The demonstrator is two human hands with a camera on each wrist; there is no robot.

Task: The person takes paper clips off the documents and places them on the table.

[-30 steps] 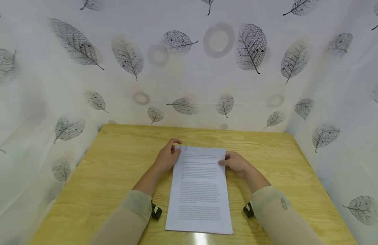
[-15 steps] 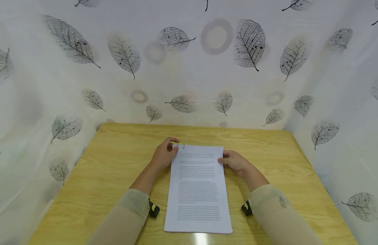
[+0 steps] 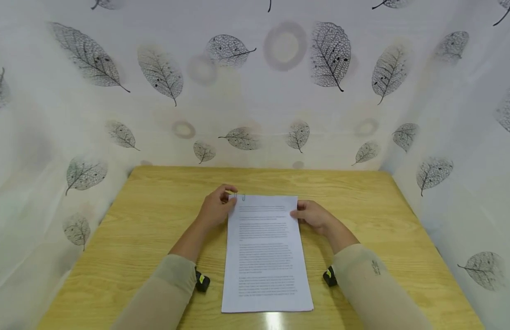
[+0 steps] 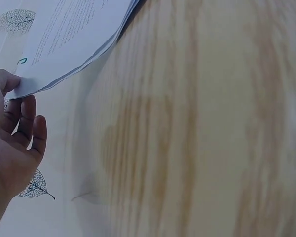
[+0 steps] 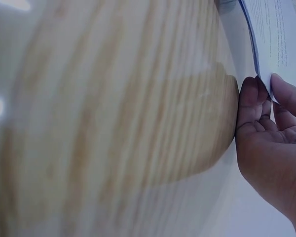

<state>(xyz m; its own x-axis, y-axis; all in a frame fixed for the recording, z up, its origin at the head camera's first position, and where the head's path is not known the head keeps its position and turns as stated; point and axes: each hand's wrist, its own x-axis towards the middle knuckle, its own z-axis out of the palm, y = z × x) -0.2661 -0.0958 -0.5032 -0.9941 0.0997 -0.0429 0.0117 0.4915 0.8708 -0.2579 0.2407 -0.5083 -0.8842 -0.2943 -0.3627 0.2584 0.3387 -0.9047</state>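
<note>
A: How is the paper stack [image 3: 266,256] held, and why?
B: On the wooden table [image 3: 156,215]; far left corner pinched by the left hand [image 3: 215,209], right edge by the right hand [image 3: 315,215], thumbs on top. Sheet alignment is the judged purpose.
A: Appearance?
B: White, closely printed; edges slightly separated. Two paper clips [image 3: 244,197] are seen near the far left corner.

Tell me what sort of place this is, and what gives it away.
Probably a screened-off tabletop workspace, perhaps for paperwork; the room beyond is hidden. The signs: a wood-grain table, leaf-print sheeting around its back and both sides, and a stack of printed pages on it.
</note>
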